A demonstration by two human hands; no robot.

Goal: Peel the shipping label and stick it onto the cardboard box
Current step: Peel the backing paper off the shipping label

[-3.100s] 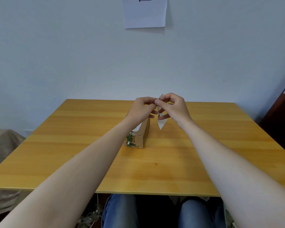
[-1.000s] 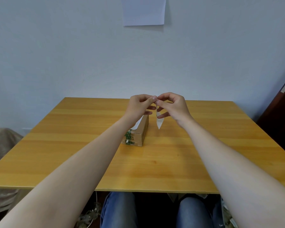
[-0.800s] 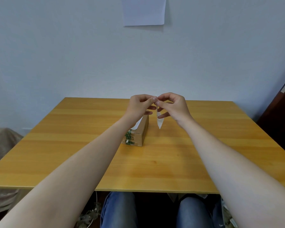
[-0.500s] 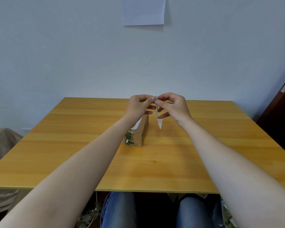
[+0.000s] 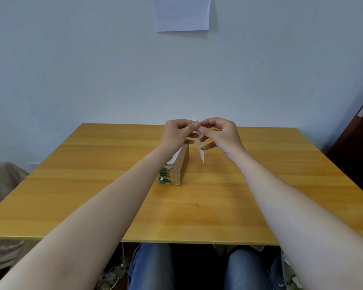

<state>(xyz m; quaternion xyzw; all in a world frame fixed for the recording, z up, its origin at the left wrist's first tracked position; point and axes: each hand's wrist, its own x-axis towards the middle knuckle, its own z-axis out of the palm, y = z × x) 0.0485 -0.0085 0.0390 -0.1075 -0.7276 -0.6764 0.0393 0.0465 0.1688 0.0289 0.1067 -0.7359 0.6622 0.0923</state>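
**Both hands pinched the label above the box**

Head view: The left hand (image 5: 177, 132) and the right hand (image 5: 220, 133) were raised together over the far middle of the wooden table (image 5: 92, 185), their thumbs and forefingers meeting at one spot. Between them they pinched the top of the shipping label (image 5: 200, 147), a thin white strip seen almost edge-on, which hung down to a point below the right hand's fingers. Whether the label had parted from its backing could not be told at this angle; only a small white tip showed above the fingertips. The right hand's other fingers were loosely spread and curled.

The cardboard box (image 5: 179, 170) lay on the table directly under the left wrist, its long side running away from the camera, with green printing on its near end. A white patch showed on its top face, partly hidden by the left forearm. The label hung just right of the box, not touching it.

A sheet of paper (image 5: 183, 13) was fixed to the pale wall behind. Below the table edge, knees in blue jeans (image 5: 153, 266) were visible.
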